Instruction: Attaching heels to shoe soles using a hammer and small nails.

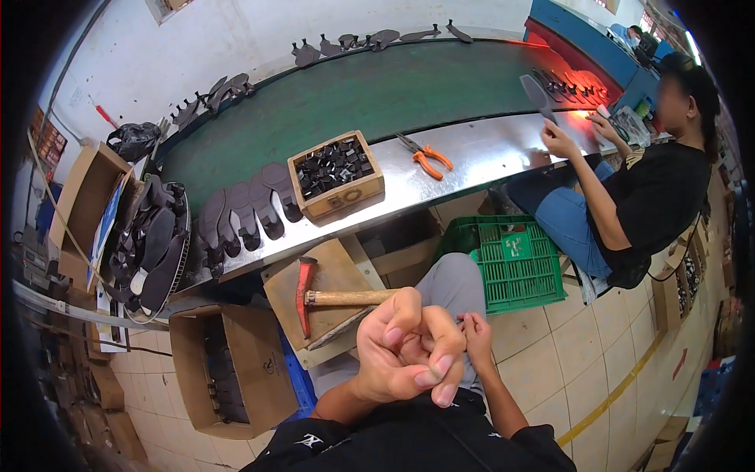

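Note:
My left hand [409, 346] is raised in front of me, palm up. Its fingers are curled and the thumb tip meets a fingertip; whatever is pinched there is too small to make out. Lower and to its right, by my grey-clad knee, my right hand [476, 337] has its fingers drawn together; what they hold, if anything, cannot be made out. A hammer [346, 298] with a red head and wooden handle lies on a worn board [330, 263] just left of my hands. The handle's end passes behind my left hand.
On the metal bench edge [491, 157] are a wooden box [342, 203] of small black pieces, orange-handled pliers [425, 156] and dark shoe soles [252, 204]. Behind runs a green belt [354, 90]. A green crate [519, 271], a cardboard box [263, 370] and a seated co-worker [653, 189] are nearby.

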The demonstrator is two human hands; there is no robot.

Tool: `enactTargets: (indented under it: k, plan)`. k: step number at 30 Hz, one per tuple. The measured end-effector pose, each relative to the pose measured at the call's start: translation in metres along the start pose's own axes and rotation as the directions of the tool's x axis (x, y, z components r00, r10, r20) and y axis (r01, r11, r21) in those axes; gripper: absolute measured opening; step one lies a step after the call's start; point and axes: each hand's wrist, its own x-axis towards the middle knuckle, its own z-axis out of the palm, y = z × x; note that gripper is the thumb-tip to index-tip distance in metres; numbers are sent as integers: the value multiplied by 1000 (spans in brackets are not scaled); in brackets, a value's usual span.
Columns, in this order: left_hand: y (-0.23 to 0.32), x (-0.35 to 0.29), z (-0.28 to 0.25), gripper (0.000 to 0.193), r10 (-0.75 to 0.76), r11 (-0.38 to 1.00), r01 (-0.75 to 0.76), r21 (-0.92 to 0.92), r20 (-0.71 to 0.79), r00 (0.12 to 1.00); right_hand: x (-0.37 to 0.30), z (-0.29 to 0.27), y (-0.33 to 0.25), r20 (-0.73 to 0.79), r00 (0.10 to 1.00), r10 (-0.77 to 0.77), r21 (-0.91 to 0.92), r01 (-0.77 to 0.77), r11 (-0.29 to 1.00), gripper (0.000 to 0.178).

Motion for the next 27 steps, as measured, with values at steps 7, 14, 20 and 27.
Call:
enactTargets:
  k: [7,14,20,27]
  plan:
    - [-1,-2,0,43,27,1000,-27,1,-26,999,-3,2,-6,-6,1000,-7,-10,7,1000,28]
    - [0,-4,1,43,32,999,-30,44,-44,999,-3,4,-3,-18,1000,-6,-8,6,1000,28]
    - [-2,4,3,27,-10,976,34,213,-113,993,0,-2,9,-26,1000,-8,50,9,999,28]
    - [9,-21,-48,20,-92,849,96,519,-33,995,8,-6,-10,38,996,84,28,-85,996,28]
